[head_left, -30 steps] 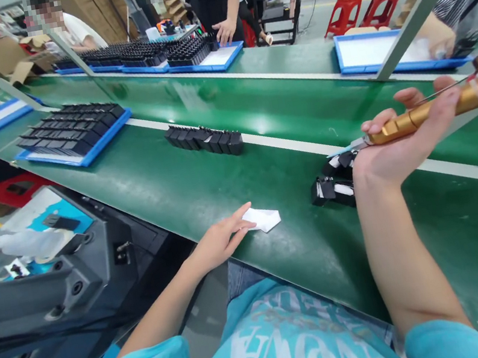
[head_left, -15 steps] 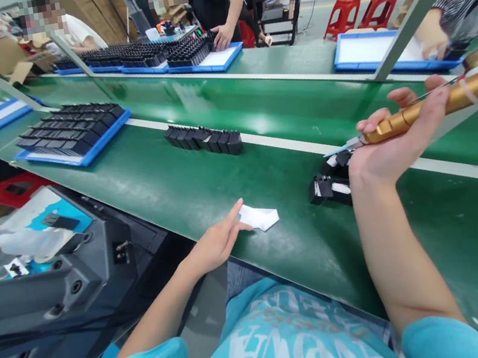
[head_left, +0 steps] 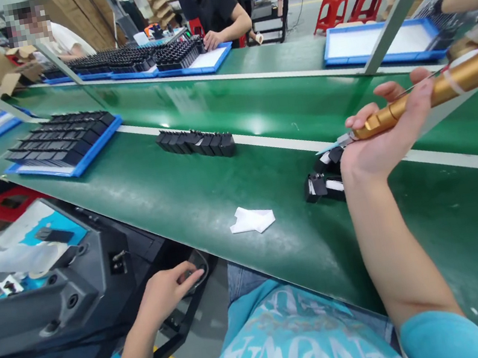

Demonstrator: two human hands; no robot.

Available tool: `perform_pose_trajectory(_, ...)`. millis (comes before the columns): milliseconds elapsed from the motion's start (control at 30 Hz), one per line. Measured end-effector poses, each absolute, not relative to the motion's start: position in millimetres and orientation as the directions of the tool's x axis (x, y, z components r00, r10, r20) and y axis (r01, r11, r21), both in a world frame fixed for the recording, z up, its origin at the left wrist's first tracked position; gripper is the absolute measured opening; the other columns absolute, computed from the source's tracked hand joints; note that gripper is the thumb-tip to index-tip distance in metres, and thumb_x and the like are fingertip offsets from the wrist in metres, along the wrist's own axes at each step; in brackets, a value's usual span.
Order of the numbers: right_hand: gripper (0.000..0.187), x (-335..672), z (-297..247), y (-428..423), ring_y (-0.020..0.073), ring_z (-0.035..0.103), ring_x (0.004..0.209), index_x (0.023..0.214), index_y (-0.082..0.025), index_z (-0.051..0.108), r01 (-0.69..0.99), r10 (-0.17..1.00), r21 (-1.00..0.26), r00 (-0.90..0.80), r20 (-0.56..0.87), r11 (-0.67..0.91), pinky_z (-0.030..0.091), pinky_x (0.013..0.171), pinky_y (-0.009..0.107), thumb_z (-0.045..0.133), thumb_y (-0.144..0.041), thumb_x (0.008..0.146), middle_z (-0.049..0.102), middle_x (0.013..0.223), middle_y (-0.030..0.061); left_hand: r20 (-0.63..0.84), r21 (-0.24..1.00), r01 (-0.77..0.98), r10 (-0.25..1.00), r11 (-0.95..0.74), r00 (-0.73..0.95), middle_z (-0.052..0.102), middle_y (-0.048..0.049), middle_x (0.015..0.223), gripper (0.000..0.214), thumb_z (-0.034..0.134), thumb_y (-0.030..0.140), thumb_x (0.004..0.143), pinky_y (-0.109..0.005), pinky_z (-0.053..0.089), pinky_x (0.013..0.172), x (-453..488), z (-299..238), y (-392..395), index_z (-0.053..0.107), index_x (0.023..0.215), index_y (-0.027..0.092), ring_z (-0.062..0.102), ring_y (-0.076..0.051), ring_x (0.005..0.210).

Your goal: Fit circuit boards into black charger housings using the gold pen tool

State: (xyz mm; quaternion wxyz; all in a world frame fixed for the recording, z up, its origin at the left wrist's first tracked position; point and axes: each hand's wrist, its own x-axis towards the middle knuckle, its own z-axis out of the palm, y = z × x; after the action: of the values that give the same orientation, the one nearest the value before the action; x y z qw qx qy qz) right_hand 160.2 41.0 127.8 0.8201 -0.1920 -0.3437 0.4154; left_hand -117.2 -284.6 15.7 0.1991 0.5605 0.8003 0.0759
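Observation:
My right hand (head_left: pixel 389 132) is raised palm up over the green conveyor belt (head_left: pixel 204 191), fingers curled round a gold pen-shaped tool (head_left: pixel 431 95) whose metal tip points left. Just below its tip lie two small black parts (head_left: pixel 324 180) with white labels. My left hand (head_left: pixel 166 292) is down below the belt's near edge, fingers bent over a dark handle or ring under the table. A crumpled white cloth (head_left: pixel 251 220) lies on the belt with no hand on it.
A row of black parts (head_left: pixel 196 142) stands mid-belt. A blue tray of black parts (head_left: pixel 61 141) lies left, more trays (head_left: pixel 201 62) and an almost bare blue tray (head_left: pixel 381 45) far side. Other people work across the line. A dark machine (head_left: pixel 57 295) sits at my left.
My left hand has left the white cloth and dropped below the belt edge to the dark handle. The right hand with the gold tool has barely shifted.

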Motion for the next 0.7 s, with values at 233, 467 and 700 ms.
perform_pose_trajectory(233, 0.02, 159.7, 128.2, 39.6, 0.0035, 0.042, 0.041, 0.101, -0.025, 0.047, -0.533, 0.82, -0.624, 0.411, 0.399, 0.571, 0.035, 0.041, 0.022, 0.045, -0.041, 0.089, 0.052, 0.081, -0.0046, 0.168, 0.349, 0.889, 0.913, 0.297, -0.371, 0.068, -0.0002, 0.071, 0.034, 0.049, 0.045, 0.094, -0.027, 0.052, 0.067, -100.0, 3.4, -254.4, 0.066, 0.113, 0.023, 0.064, -0.017, 0.064)
perform_pose_trajectory(467, 0.021, 158.5, 125.9, 38.6, 0.0032, 0.045, 0.043, 0.098, -0.028, 0.04, -0.573, 0.82, -0.588, 0.431, 0.376, 0.571, 0.038, 0.045, 0.021, 0.053, -0.04, 0.086, 0.054, 0.089, -0.0063, 0.261, 0.398, 0.837, 0.921, -0.377, 0.29, 0.064, -0.0036, 0.127, 0.027, 0.05, 0.027, 0.095, -0.043, 0.04, 0.107, -46.3, 5.5, -161.4, 0.065, 0.118, 0.028, 0.054, -0.022, 0.123)
perform_pose_trajectory(700, 0.024, 160.2, 121.1, 42.3, 0.0029, 0.046, 0.044, 0.096, -0.026, 0.039, -0.595, 0.829, -0.577, 0.413, 0.377, 0.559, 0.042, 0.047, 0.022, 0.055, -0.041, 0.085, 0.054, 0.089, -0.0068, 0.309, 0.513, 0.803, 0.938, -0.303, 0.157, 0.064, -0.0103, 0.12, 0.04, 0.065, 0.05, 0.083, -0.047, 0.042, 0.103, 1.4, 13.5, -85.1, 0.062, 0.111, 0.021, 0.054, -0.028, 0.118)
